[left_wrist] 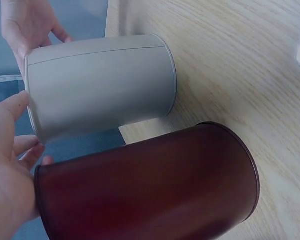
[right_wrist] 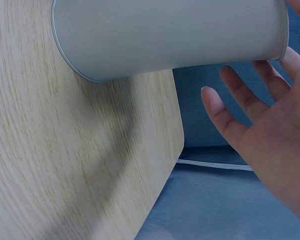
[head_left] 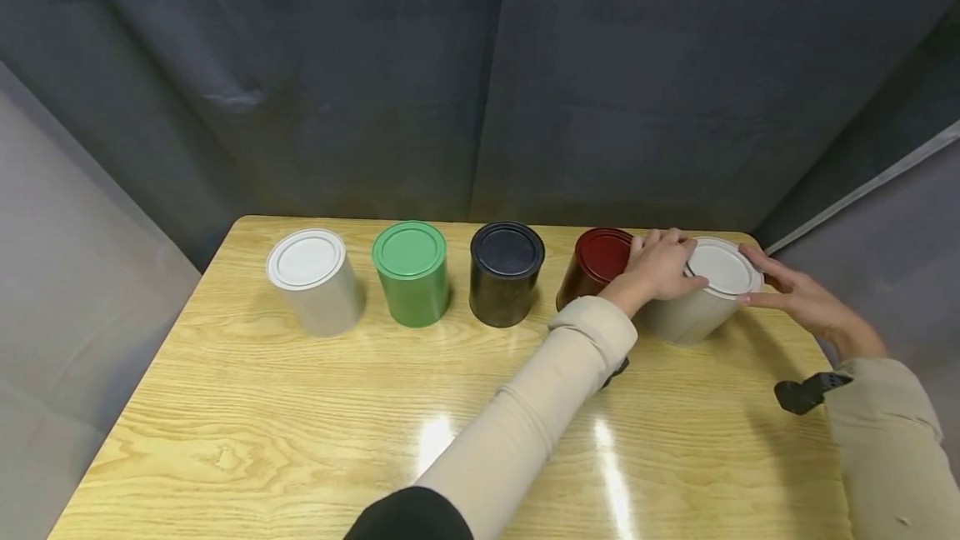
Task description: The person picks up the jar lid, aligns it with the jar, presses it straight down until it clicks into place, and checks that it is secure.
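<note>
At the right end of a row of cans stands a light grey can [head_left: 688,317] with a white lid [head_left: 723,267]. My left hand [head_left: 660,267] grips the left side of its rim, thumb in front. Opposite it, my right hand [head_left: 813,302] has thumb and index finger at the right side of the rim, while its other fingers spread free of the can in the right wrist view. A dark red can [left_wrist: 150,192] stands close beside the left hand, partly covered by it in the head view. The left fingertips lie between the two cans.
Farther left along the table's back edge stand a black can [head_left: 504,294], a green can [head_left: 414,298] and a white-lidded can [head_left: 326,307]. Bare wood [head_left: 262,423] lies in front of them. Dark curtains [head_left: 360,90] hang behind the table.
</note>
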`<state>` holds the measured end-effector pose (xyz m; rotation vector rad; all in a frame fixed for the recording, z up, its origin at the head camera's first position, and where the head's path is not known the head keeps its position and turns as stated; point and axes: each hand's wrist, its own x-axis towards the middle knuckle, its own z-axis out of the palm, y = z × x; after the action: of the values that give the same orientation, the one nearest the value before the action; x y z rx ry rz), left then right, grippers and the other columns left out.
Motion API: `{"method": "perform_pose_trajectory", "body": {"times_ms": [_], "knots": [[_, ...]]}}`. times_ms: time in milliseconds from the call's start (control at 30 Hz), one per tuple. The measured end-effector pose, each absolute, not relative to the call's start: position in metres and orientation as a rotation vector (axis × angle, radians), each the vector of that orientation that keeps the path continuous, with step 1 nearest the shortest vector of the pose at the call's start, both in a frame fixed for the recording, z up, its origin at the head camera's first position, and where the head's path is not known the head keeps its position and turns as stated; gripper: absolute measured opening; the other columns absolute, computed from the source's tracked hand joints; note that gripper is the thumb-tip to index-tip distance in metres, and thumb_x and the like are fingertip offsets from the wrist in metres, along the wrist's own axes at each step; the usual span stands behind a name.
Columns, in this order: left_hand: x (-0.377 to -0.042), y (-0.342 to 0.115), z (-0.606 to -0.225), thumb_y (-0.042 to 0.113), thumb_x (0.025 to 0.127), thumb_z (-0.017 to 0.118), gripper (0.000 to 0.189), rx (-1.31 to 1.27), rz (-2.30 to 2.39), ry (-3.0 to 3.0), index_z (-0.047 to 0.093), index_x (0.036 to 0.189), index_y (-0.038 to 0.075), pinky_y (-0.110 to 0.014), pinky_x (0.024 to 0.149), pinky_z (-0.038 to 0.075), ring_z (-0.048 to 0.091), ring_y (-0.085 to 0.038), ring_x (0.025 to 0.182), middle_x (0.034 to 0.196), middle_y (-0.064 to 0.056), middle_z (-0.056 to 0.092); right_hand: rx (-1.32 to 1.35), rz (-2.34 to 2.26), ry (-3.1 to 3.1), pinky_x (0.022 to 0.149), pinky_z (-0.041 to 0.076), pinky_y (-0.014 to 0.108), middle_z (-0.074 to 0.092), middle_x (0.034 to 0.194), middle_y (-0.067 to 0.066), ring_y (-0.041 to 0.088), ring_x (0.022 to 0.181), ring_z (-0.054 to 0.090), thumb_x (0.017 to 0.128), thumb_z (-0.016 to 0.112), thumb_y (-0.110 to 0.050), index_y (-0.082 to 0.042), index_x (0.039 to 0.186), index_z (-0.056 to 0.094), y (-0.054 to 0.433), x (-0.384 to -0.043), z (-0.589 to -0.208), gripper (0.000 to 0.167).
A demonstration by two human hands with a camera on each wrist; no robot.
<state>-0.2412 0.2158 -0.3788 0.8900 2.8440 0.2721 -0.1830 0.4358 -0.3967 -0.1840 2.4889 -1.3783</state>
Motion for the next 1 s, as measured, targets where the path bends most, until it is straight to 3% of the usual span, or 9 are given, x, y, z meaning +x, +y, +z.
{"method": "perform_pose_trajectory", "body": {"times_ms": [100,167,233,467,700,767,867,933,1000], "knots": [[-0.241,0.217,-0.379,0.062,0.085,0.044,0.060,0.887,0.266,2.845,0.032,0.139,0.039,-0.024,0.089,0.020,0.023,-0.004,0.122,0.140,0.022,0.024,-0.205,-1.374,2.521,0.104,0.019,0.028,-0.002,0.147,-0.020,0.021,0.135,-0.004,0.094,0.050,-0.011,-0.030,0.146,0.004,0.436,-0.182,-0.400,0.071],[-0.241,0.217,-0.379,0.062,0.085,0.043,0.058,0.878,0.265,2.846,0.033,0.138,0.040,-0.024,0.090,0.020,0.023,-0.004,0.123,0.139,0.022,0.024,-0.198,-1.371,2.545,0.091,0.027,0.012,0.001,0.146,-0.020,0.017,0.134,0.000,0.095,0.048,-0.013,-0.027,0.147,0.006,0.435,-0.182,-0.401,0.068],[-0.241,0.218,-0.379,0.062,0.085,0.042,0.057,0.867,0.264,2.846,0.034,0.137,0.040,-0.025,0.090,0.020,0.023,-0.004,0.123,0.139,0.023,0.024,-0.194,-1.363,2.570,0.078,0.030,0.006,0.003,0.147,-0.017,0.013,0.133,0.004,0.096,0.047,-0.015,-0.024,0.147,0.009,0.434,-0.182,-0.402,0.064],[-0.241,0.219,-0.377,0.062,0.084,0.044,0.055,0.833,0.260,2.853,0.037,0.135,0.041,-0.024,0.089,0.020,0.024,-0.003,0.121,0.138,0.023,0.025,-0.139,-1.362,2.617,0.075,0.029,0.007,0.009,0.146,-0.013,0.015,0.133,0.008,0.095,0.048,-0.018,-0.026,0.146,0.014,0.431,-0.182,-0.402,0.062],[-0.241,0.218,-0.375,0.062,0.083,0.047,0.054,0.823,0.262,2.851,0.040,0.133,0.041,-0.024,0.088,0.021,0.025,-0.002,0.120,0.137,0.024,0.027,-0.114,-1.365,2.652,0.075,0.033,0.008,0.019,0.143,-0.011,0.001,0.119,0.027,0.094,0.052,-0.019,-0.025,0.146,0.019,0.428,-0.183,-0.402,0.062],[-0.241,0.218,-0.375,0.062,0.083,0.047,0.054,0.825,0.257,2.850,0.041,0.133,0.042,-0.024,0.088,0.022,0.025,-0.002,0.120,0.137,0.023,0.026,-0.104,-1.333,2.661,0.074,0.033,0.009,0.019,0.144,-0.007,0.007,0.121,0.027,0.094,0.052,-0.021,-0.025,0.146,0.018,0.428,-0.183,-0.401,0.063],[-0.242,0.218,-0.375,0.062,0.083,0.047,0.054,0.836,0.252,2.848,0.041,0.133,0.042,-0.024,0.088,0.022,0.025,-0.002,0.120,0.137,0.023,0.026,-0.054,-1.270,2.674,0.085,0.033,0.023,0.015,0.146,-0.005,0.022,0.127,0.022,0.093,0.053,-0.026,-0.027,0.146,0.017,0.426,-0.184,-0.398,0.065],[-0.242,0.218,-0.376,0.062,0.083,0.047,0.054,0.857,0.248,2.850,0.041,0.133,0.041,-0.023,0.088,0.022,0.026,-0.003,0.120,0.137,0.022,0.027,-0.056,-1.241,2.679,0.092,0.030,0.041,0.011,0.149,0.002,0.034,0.130,0.016,0.092,0.054,-0.026,-0.025,0.147,0.016,0.426,-0.184,-0.395,0.066],[-0.242,0.217,-0.377,0.061,0.084,0.047,0.054,0.884,0.261,2.852,0.042,0.133,0.040,-0.023,0.087,0.023,0.027,-0.002,0.120,0.137,0.022,0.029,-0.063,-1.235,2.677,0.091,0.022,0.057,0.008,0.150,0.006,0.039,0.131,0.011,0.092,0.055,-0.025,-0.023,0.147,0.016,0.426,-0.184,-0.393,0.068]]}}
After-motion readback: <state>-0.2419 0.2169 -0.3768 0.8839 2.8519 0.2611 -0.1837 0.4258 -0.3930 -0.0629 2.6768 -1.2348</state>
